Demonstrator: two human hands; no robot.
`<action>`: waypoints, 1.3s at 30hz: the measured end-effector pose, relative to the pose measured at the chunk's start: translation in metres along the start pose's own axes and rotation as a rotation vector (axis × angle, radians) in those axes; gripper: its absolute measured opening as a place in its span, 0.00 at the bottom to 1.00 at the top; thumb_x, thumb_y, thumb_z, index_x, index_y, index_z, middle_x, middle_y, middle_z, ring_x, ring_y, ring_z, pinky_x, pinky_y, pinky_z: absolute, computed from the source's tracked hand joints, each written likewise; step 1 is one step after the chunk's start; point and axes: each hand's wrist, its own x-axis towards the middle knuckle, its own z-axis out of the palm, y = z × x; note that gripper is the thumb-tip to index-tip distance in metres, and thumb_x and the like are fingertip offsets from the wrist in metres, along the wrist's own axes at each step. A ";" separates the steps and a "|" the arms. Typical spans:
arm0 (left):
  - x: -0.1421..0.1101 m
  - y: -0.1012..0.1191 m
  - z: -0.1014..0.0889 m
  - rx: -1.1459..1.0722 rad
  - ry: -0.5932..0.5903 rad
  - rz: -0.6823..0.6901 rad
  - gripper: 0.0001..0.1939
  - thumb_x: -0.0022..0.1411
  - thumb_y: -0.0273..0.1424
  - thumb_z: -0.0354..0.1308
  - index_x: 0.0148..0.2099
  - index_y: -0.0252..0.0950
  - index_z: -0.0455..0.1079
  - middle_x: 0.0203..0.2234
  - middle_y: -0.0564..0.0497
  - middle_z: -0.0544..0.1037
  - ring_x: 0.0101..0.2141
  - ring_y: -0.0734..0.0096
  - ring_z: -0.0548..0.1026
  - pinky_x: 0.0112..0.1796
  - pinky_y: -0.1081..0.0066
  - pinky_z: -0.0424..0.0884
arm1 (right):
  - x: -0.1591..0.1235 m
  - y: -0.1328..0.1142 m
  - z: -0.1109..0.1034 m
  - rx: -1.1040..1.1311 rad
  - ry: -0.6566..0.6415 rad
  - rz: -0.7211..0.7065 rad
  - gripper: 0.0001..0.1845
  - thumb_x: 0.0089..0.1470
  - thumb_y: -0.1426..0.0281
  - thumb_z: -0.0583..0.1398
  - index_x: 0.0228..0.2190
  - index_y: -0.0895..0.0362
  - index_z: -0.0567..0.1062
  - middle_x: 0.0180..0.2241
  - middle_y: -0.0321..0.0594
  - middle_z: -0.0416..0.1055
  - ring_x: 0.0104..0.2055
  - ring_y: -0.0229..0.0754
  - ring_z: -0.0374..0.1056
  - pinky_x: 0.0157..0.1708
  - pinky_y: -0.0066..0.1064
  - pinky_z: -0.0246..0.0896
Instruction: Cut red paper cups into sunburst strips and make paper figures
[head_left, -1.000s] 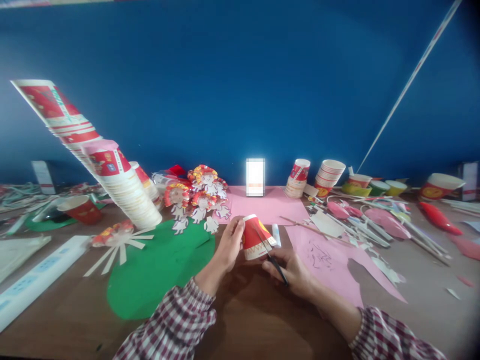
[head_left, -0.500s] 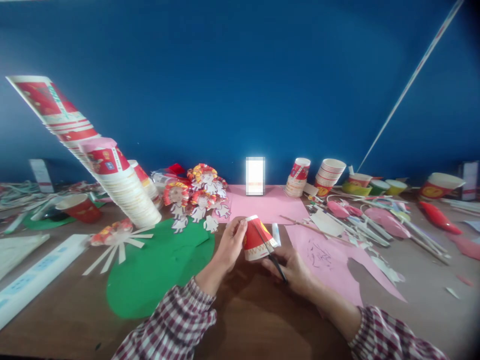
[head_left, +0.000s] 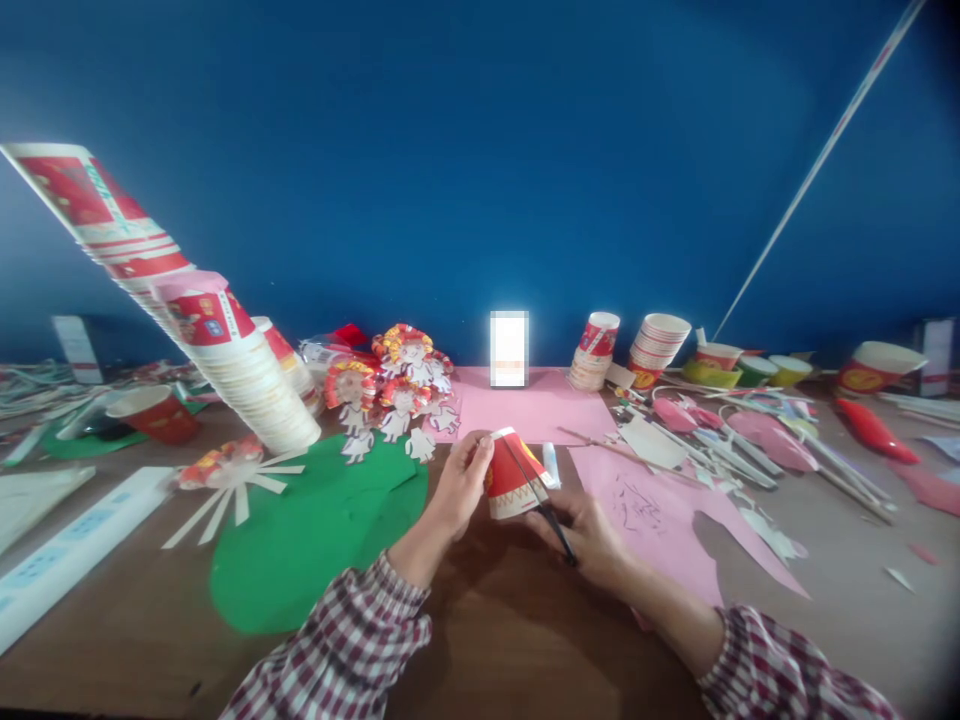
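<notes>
Just below the middle of the frame, the left hand (head_left: 459, 482) grips a red-and-white paper cup (head_left: 513, 476) and the right hand (head_left: 592, 538) holds thin black-handled scissors (head_left: 557, 530) against it (snipping, I think), so the next snip needs a still cup.

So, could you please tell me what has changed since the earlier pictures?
Nothing has visibly moved, beyond a slight shift of the view. The left hand still holds the red cup, the right hand the scissors; the green sheet stayed put.
</notes>
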 end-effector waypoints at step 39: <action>0.014 0.022 -0.020 -0.605 0.160 -0.071 0.22 0.57 0.44 0.61 0.49 0.36 0.69 0.38 0.48 0.79 0.38 0.65 0.78 0.40 0.67 0.74 | -0.005 -0.009 -0.001 -0.179 -0.133 0.024 0.16 0.48 0.62 0.63 0.36 0.61 0.77 0.20 0.32 0.63 0.23 0.35 0.56 0.24 0.26 0.52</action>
